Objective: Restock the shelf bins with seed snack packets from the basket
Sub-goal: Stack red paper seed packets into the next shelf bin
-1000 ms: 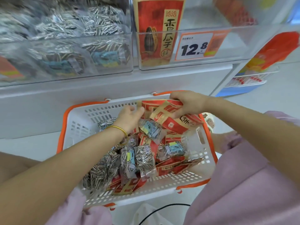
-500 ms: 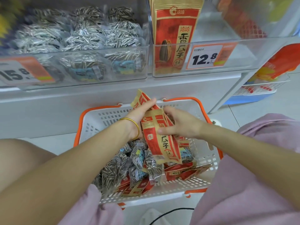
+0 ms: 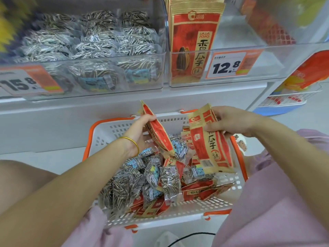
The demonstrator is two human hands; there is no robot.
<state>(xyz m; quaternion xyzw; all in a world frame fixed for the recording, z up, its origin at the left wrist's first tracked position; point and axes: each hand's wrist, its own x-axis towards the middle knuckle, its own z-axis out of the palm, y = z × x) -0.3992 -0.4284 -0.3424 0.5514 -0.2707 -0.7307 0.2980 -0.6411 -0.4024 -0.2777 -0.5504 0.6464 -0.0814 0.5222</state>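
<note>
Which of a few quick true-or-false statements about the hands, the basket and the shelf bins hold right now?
1. The left hand grips a red-and-tan paper seed packet above the white perforated plastic basket with orange rim. True.
2. The right hand is empty. False: it holds a second red-and-tan paper packet.
3. The clear plastic bin with the 12.8 price tag holds upright red-and-tan packets. True.
4. The basket holds only red-and-tan packets. False: clear packets of striped seeds lie in it too.
5. The clear plastic bin with the 15.8 price tag holds no stock. False: it is piled with clear striped-seed packets.
</note>
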